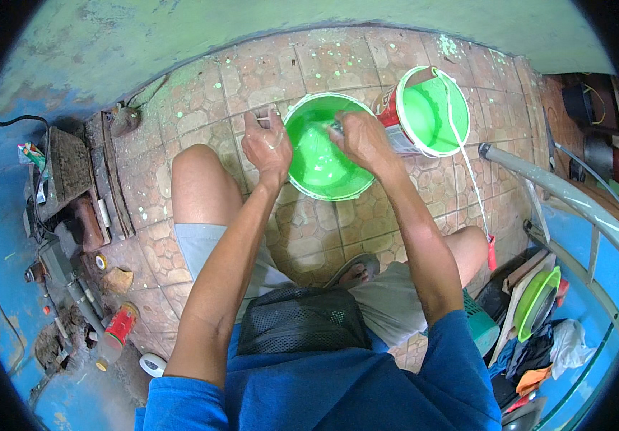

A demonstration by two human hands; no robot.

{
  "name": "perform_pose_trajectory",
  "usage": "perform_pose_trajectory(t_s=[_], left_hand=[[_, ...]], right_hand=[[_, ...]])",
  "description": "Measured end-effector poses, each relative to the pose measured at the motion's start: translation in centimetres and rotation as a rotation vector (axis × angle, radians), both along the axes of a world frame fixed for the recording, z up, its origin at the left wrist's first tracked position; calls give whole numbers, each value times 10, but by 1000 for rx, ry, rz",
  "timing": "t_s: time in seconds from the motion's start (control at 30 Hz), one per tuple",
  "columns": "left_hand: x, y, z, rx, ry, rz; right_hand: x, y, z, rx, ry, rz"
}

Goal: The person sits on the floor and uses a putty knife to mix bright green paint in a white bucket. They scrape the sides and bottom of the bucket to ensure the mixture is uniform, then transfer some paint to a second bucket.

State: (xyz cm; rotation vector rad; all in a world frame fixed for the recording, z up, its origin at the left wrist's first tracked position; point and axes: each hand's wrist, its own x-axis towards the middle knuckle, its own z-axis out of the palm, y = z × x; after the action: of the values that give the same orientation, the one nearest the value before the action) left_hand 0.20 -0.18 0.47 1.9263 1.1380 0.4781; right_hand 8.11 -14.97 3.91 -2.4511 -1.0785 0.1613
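The person squats on a tiled floor flecked with green paint spots, both bare forearms entering from the lower edge.

**Left hand.** The left hand sits at the 9 o'clock rim of the green bucket. The fingers curl together over the rim, thumb side toward the bucket. Pale paint smears mark the back of the hand. Whether the fingers clamp the rim or only rest on it cannot be determined.

**Right hand.** The right hand is over the bucket at its 2 o'clock edge. The fingers are closed together around a slim object that points down into the bucket; the object is mostly hidden and its kind cannot be determined.

**Green bucket.** It stands on the floor at 12 o'clock from the person's knees, between the two hands. Its inside is coated in bright green paint.

**Paint can.** A red-and-white paint can is tilted, touching the bucket at its 2 o'clock side. Its open mouth shows a green interior. A thin wire bail hangs from it toward 5 o'clock.

**Surroundings.** At 9 o'clock from the left knee lie dark tools and a red-capped bottle. At 4 o'clock a green lid leans against clutter beside a grey metal railing.
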Motion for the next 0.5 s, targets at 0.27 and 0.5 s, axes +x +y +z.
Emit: perform_pose_trajectory(t_s=[0.27, 0.5], left_hand=[[0, -2, 2, -19, -13, -1], [-1, -1, 1, -30, -24, 4]], right_hand=[[-27, -38, -8, -69, -128, 104], [-39, -2, 4, -157, 188, 162]])
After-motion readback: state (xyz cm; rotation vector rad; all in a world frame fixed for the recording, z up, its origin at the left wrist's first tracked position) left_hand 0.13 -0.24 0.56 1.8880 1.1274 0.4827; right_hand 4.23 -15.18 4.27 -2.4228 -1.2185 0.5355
